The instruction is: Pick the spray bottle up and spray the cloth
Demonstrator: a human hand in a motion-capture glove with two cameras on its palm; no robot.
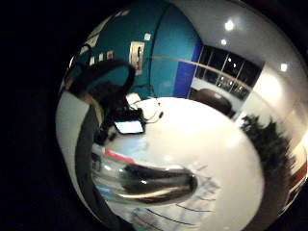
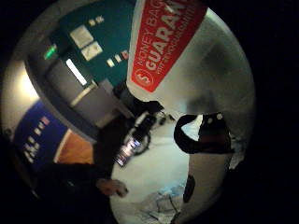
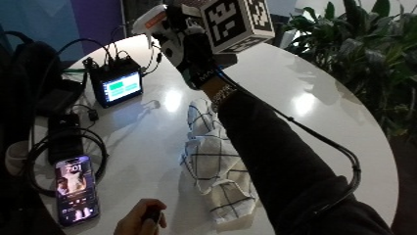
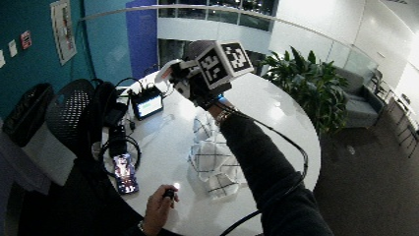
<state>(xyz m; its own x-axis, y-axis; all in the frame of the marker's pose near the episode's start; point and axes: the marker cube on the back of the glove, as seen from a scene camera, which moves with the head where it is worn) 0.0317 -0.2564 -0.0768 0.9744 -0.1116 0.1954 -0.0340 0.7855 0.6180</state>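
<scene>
A gloved right hand (image 3: 192, 51), fingers curled around a white spray bottle (image 3: 153, 19), holds it raised above the far end of the checked cloth (image 3: 212, 164) on the table (image 3: 312, 107).

Table (image 3: 312, 88): far and plant-side portions bare, open for passage. Obstacles: checked cloth (image 3: 212, 161) mid-table; monitor (image 3: 117, 87), phone (image 3: 73, 188) and cables (image 3: 45, 147) along the opposite edge.

The spray bottle's (image 2: 187, 70) red label reads "GUARAN…" in large letters, with smaller "MONEY BAC…" above it.
</scene>
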